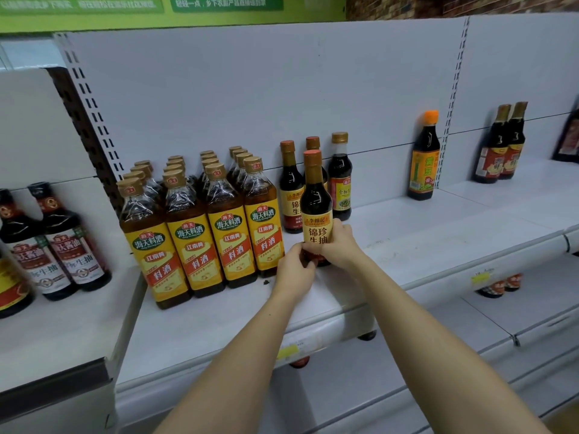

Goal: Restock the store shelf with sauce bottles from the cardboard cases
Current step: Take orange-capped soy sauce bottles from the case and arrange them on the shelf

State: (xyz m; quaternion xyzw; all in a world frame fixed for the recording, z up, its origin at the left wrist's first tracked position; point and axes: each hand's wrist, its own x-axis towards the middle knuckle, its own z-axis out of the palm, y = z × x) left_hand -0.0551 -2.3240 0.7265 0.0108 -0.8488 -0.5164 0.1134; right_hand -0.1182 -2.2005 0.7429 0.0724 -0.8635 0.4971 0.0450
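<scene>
Sauce bottle (316, 202) upright on shelf (407, 242), both hands gripping base.

Four rows of yellow-label bottles (200, 245) stand on the shelf (407, 239). Beside them are four small dark bottles (316, 202). One orange-cap bottle (423, 158) stands alone.

We face the shelf (407, 245); cooking-wine bottles (200, 233) stand left of the held bottle (315, 198); three bottles (340, 177) behind it.
</scene>
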